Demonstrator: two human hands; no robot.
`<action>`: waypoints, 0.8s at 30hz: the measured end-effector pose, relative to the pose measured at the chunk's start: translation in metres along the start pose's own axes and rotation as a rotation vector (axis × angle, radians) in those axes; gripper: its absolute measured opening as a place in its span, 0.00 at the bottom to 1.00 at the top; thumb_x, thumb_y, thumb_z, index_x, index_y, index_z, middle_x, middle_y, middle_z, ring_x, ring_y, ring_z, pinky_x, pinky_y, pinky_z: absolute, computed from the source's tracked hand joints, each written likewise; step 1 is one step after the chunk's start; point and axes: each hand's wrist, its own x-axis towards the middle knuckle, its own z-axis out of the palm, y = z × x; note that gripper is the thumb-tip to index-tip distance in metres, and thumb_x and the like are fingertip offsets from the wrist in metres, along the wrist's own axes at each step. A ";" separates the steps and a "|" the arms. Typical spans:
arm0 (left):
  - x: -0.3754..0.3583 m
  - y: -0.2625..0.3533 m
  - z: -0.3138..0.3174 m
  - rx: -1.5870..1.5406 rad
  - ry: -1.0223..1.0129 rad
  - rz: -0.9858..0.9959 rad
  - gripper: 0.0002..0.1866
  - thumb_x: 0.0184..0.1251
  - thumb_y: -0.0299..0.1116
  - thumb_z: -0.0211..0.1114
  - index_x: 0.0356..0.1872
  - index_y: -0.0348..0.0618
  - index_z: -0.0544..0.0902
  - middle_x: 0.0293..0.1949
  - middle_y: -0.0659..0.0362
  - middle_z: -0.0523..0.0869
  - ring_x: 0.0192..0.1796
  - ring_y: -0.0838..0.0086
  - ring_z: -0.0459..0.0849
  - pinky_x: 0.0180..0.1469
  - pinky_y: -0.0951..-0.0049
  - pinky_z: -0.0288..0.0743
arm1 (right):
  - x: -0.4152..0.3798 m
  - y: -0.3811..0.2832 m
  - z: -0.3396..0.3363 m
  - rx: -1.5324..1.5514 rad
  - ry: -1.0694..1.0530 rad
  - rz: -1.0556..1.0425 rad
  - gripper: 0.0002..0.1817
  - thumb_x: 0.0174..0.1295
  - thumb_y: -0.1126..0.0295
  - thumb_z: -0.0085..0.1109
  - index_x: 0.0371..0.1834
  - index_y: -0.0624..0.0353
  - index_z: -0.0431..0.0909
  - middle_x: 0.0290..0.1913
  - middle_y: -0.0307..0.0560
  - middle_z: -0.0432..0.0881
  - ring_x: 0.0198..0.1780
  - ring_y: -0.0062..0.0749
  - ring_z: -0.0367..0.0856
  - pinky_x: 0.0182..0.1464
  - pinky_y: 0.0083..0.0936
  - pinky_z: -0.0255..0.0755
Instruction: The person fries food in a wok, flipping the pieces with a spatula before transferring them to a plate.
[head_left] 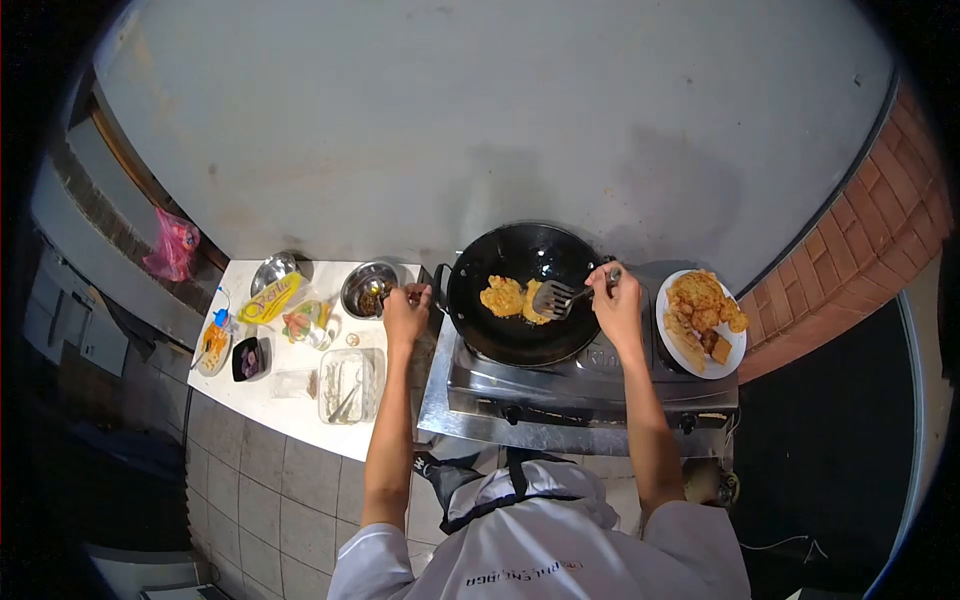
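A black wok (480,335) sits on the stove with two golden fried pieces (502,297) in it. My right hand (618,297) is closed round the handle of a slotted metal spatula (552,300). The spatula's blade rests over the right-hand piece and partly covers it. My left hand (405,312) is between the wok's left handle and a metal bowl (347,293) with dark contents. Its fingers are drawn together; what they hold, if anything, is too small to make out.
Right of the wok, a white plate (735,355) bears several fried pieces. The stove (590,388) has front knobs. On the white table (300,435) are a yellow-printed plastic bag (275,300), a clear container (372,385) with a utensil, a small black bowl (240,372) and another metal bowl (275,270).
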 end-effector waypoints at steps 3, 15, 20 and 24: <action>0.003 -0.001 0.004 -0.017 -0.018 0.002 0.13 0.56 0.39 0.67 0.32 0.39 0.85 0.29 0.47 0.85 0.34 0.57 0.84 0.38 0.63 0.75 | -0.008 -0.008 0.008 0.282 0.002 0.190 0.07 0.62 0.76 0.53 0.26 0.66 0.73 0.20 0.40 0.76 0.18 0.16 0.73 0.17 0.18 0.64; 0.009 0.003 0.004 0.090 -0.037 0.045 0.12 0.55 0.40 0.67 0.30 0.41 0.86 0.25 0.49 0.84 0.31 0.55 0.84 0.35 0.61 0.76 | -0.035 0.018 0.073 0.335 0.067 0.219 0.10 0.64 0.75 0.51 0.24 0.65 0.73 0.19 0.44 0.78 0.15 0.22 0.78 0.17 0.19 0.73; 0.007 0.007 -0.001 0.084 -0.034 0.026 0.13 0.56 0.41 0.67 0.30 0.41 0.86 0.27 0.48 0.85 0.32 0.54 0.84 0.36 0.61 0.76 | -0.048 0.031 0.078 0.049 0.057 -0.060 0.13 0.55 0.77 0.59 0.16 0.67 0.67 0.13 0.48 0.72 0.16 0.26 0.75 0.21 0.25 0.66; 0.009 0.005 0.002 0.081 -0.050 0.060 0.13 0.56 0.41 0.67 0.31 0.41 0.86 0.27 0.48 0.85 0.32 0.53 0.84 0.36 0.61 0.76 | -0.053 0.026 0.075 0.019 0.056 -0.019 0.16 0.52 0.82 0.58 0.13 0.65 0.62 0.12 0.38 0.64 0.21 0.10 0.67 0.21 0.17 0.62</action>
